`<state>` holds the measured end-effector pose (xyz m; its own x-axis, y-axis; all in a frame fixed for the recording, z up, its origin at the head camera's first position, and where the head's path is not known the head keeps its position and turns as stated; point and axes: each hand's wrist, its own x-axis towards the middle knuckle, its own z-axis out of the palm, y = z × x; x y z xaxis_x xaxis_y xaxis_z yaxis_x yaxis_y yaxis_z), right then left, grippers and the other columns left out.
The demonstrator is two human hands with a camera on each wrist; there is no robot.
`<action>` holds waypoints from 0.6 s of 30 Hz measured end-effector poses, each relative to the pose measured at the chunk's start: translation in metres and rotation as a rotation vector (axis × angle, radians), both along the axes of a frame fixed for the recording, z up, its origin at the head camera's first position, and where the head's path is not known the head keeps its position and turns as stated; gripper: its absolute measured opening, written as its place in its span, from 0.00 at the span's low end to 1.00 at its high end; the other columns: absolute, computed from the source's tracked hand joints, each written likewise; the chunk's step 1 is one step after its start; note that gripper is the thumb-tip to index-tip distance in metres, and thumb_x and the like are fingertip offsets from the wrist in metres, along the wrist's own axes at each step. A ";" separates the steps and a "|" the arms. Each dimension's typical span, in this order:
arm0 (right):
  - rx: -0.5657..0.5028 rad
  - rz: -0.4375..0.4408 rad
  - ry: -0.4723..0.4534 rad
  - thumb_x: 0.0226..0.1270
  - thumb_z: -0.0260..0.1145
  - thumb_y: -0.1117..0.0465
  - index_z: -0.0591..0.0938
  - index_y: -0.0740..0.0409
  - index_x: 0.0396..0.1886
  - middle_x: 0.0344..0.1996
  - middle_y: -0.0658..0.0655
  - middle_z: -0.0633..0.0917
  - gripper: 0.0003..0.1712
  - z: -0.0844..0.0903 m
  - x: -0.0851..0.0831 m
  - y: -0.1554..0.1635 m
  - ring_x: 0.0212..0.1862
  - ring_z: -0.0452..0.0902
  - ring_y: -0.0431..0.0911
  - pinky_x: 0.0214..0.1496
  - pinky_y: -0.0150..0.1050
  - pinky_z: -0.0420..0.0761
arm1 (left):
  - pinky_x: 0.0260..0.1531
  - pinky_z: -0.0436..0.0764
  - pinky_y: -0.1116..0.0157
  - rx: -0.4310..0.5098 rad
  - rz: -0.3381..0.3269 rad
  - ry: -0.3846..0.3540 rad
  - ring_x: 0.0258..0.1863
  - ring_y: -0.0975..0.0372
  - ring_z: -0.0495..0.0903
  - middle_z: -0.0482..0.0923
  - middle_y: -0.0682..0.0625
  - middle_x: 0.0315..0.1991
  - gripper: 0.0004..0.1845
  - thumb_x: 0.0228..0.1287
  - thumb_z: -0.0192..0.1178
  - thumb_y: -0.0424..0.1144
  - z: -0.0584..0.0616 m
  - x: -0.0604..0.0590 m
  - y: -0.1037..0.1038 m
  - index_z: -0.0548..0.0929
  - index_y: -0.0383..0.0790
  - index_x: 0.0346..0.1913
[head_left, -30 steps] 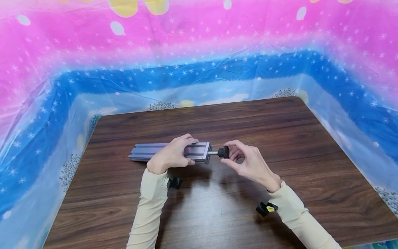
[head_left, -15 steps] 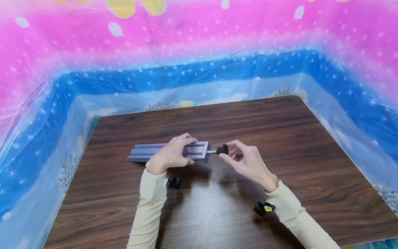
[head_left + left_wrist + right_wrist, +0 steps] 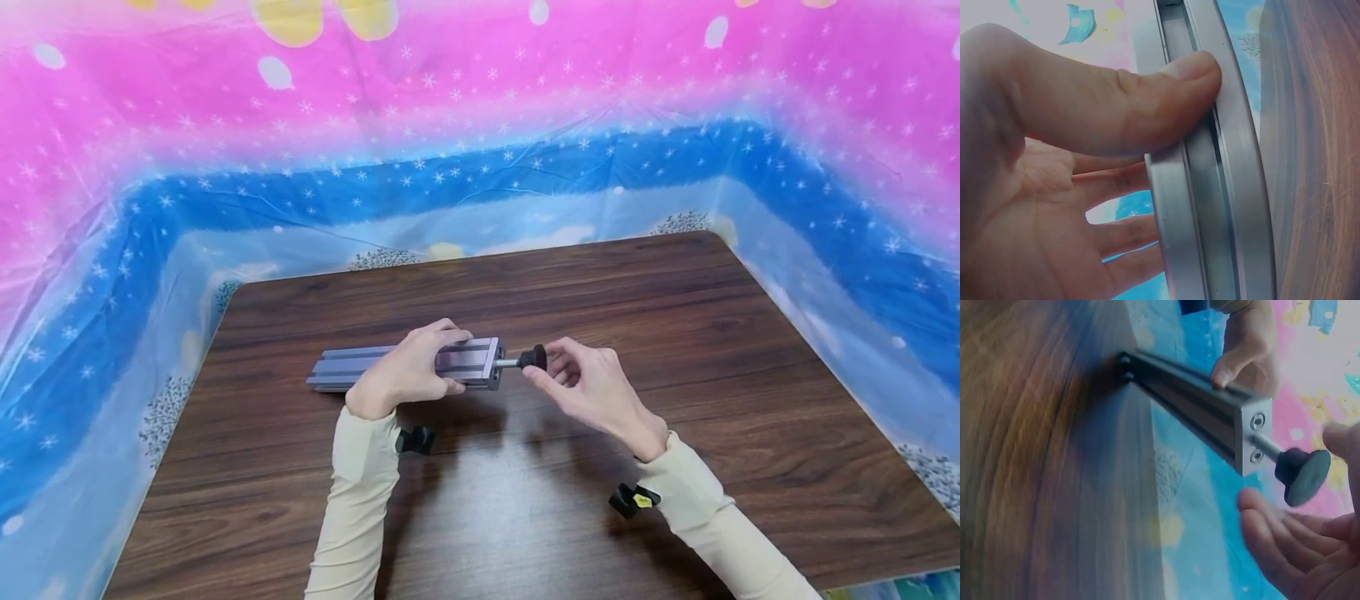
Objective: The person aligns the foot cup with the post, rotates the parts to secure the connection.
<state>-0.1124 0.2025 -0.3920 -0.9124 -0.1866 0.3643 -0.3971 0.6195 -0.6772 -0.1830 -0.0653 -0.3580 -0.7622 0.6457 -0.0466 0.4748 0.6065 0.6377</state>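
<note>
My left hand (image 3: 408, 367) grips a grooved aluminium profile (image 3: 465, 358) near its right end, thumb on the near side. In the left wrist view the thumb presses along a slot of the profile (image 3: 1216, 206), with the fingers on its other side. From the screwed end plate (image 3: 1250, 437) sticks a metal stem carrying a black levelling foot (image 3: 534, 358) with a round disc. My right hand (image 3: 600, 387) is around the foot with thumb and fingers spread. In the right wrist view, gaps show between the fingertips (image 3: 1250, 500) and the foot (image 3: 1307, 478).
A dark wood-grain table (image 3: 600, 283) lies beneath. Behind and beside it hangs a pink and blue patterned cloth (image 3: 465, 125). Black wrist devices (image 3: 633, 500) hang from both cream sleeves (image 3: 360, 500).
The profile's right end has risen slightly, with the foot moving up and left. My right hand has followed it left, its thumb shifting up beside the disc. The left hand keeps its grip.
</note>
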 end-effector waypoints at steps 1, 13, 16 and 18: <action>0.021 0.022 0.045 0.63 0.74 0.48 0.84 0.58 0.49 0.32 0.49 0.88 0.22 0.000 0.000 0.002 0.31 0.84 0.38 0.36 0.36 0.83 | 0.49 0.77 0.58 0.009 -0.004 -0.002 0.50 0.55 0.78 0.74 0.44 0.59 0.35 0.54 0.72 0.29 0.000 -0.001 -0.001 0.75 0.33 0.68; 0.214 0.338 0.655 0.48 0.80 0.73 0.82 0.64 0.60 0.57 0.61 0.83 0.35 -0.001 -0.015 0.017 0.57 0.81 0.51 0.65 0.33 0.75 | 0.48 0.77 0.61 0.061 -0.015 -0.038 0.50 0.56 0.81 0.74 0.44 0.57 0.35 0.52 0.71 0.26 0.000 -0.004 -0.004 0.75 0.31 0.67; 0.230 0.357 0.719 0.49 0.77 0.75 0.83 0.64 0.58 0.56 0.62 0.84 0.32 -0.002 -0.016 0.017 0.57 0.81 0.52 0.64 0.34 0.76 | 0.49 0.77 0.61 0.063 -0.026 -0.026 0.51 0.56 0.81 0.74 0.43 0.57 0.35 0.52 0.72 0.26 -0.001 -0.004 -0.004 0.75 0.30 0.67; 0.238 0.371 0.741 0.53 0.75 0.75 0.83 0.64 0.58 0.57 0.62 0.84 0.29 -0.003 -0.017 0.017 0.57 0.81 0.53 0.65 0.36 0.76 | 0.49 0.77 0.61 0.063 -0.029 -0.024 0.50 0.56 0.81 0.74 0.43 0.57 0.35 0.52 0.72 0.26 -0.001 -0.004 -0.004 0.75 0.30 0.67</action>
<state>-0.1295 0.2200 -0.3946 -0.3198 -0.5720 0.7553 -0.8899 0.4550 -0.0322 -0.1872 -0.0689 -0.3588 -0.7422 0.6697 -0.0234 0.4754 0.5508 0.6860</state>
